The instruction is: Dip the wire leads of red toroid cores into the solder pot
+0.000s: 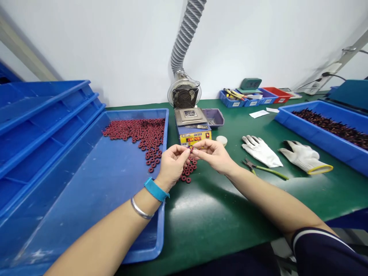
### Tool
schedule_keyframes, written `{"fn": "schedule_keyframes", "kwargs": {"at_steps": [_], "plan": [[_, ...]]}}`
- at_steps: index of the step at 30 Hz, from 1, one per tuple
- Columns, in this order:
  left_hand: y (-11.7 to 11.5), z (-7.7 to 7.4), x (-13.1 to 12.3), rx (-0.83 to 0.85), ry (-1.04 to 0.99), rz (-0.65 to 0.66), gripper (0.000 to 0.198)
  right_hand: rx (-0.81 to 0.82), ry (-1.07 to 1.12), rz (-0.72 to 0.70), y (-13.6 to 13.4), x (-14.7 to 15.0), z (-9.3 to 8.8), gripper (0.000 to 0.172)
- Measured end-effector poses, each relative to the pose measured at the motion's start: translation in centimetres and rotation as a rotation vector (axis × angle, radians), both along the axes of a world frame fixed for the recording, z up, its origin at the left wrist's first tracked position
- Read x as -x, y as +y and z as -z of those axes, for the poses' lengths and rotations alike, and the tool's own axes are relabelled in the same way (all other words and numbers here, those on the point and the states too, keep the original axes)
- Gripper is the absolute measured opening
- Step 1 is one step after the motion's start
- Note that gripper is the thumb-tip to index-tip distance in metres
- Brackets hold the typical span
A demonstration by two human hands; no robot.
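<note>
My left hand (pixel 175 161) and my right hand (pixel 214 155) meet at the middle of the table. Fingertips of both pinch a small dark-red part (pixel 191 149), mostly hidden by the fingers; it resembles the ring-shaped parts nearby. Just below lies a small pile of red-and-black toothed rings (pixel 187 171) on the green table. Right behind my hands stands a solder pot (pixel 195 134) with a yellow front, a lit red display and a metal top plate. To the left, many more rings (pixel 138 130) fill the far end of a large blue tray (pixel 165 115).
Stacked blue trays (pixel 48 115) stand at far left. A fan with a grey duct (pixel 188 34) rises behind the pot, beside a purple bin (pixel 218 117). Rightward lie nippers (pixel 267 170), white gloves (pixel 261 151), and a blue tray of dark parts (pixel 319 143). Small bins (pixel 234 102) sit behind.
</note>
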State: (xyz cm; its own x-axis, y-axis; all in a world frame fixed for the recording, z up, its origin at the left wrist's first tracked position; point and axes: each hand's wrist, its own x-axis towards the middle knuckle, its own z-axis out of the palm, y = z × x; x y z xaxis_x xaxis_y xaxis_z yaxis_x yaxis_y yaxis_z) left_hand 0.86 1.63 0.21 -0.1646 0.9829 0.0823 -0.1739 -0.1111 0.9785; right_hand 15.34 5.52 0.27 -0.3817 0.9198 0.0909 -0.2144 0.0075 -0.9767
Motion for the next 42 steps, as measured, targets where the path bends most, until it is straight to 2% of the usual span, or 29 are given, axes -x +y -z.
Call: {"fn": "schedule_keyframes", "kwargs": {"at_steps": [7,10,13,16,19,22,24,26,28,35,39,42], "plan": [[-0.1,-0.1,0.0,0.01,0.02,-0.006,0.026,-0.002,0.004,0.021,0.2,-0.1,-0.2,0.036],[-0.1,-0.1,0.0,0.028,0.039,-0.001,0.028,-0.069,-0.032,0.049,1.5,-0.3,-0.6,0.039],[0.0,-0.1,-0.1,0.066,0.063,0.028,0.028,-0.18,-0.112,0.086,4.5,-0.5,-1.8,0.039],[-0.1,-0.2,-0.2,0.091,0.065,0.09,0.029,-0.277,-0.245,0.14,8.8,-0.3,-3.6,0.03],[-0.1,-0.2,-0.4,0.109,0.079,0.143,0.029,-0.363,-0.483,0.206,13.0,0.4,-5.5,0.017],[0.0,-0.1,-0.3,0.162,0.081,0.18,0.029,-0.486,-0.758,0.266,16.1,1.5,-6.8,0.015],[0.1,0.1,-0.1,0.228,0.043,0.272,0.033,-0.58,-0.91,0.278,17.3,2.4,-7.4,0.015],[0.3,0.3,0.2,0.281,-0.014,0.374,0.038,-0.654,-1.028,0.256,17.9,3.2,-7.7,0.016],[0.3,0.4,0.3,0.303,-0.056,0.401,0.034,-0.693,-1.121,0.23,18.2,4.0,-7.8,0.016],[0.1,-0.3,0.0,0.314,-0.077,0.212,0.02,-0.744,-1.294,0.182,19.1,5.7,-7.3,0.019],[0.2,-0.6,-0.4,0.331,-0.084,0.176,0.021,-0.734,-1.348,0.151,19.2,6.0,-7.0,0.022],[0.3,-0.2,-0.4,0.291,-0.047,0.173,0.025,-0.738,-1.354,0.146,19.0,6.1,-6.8,0.021]]}}
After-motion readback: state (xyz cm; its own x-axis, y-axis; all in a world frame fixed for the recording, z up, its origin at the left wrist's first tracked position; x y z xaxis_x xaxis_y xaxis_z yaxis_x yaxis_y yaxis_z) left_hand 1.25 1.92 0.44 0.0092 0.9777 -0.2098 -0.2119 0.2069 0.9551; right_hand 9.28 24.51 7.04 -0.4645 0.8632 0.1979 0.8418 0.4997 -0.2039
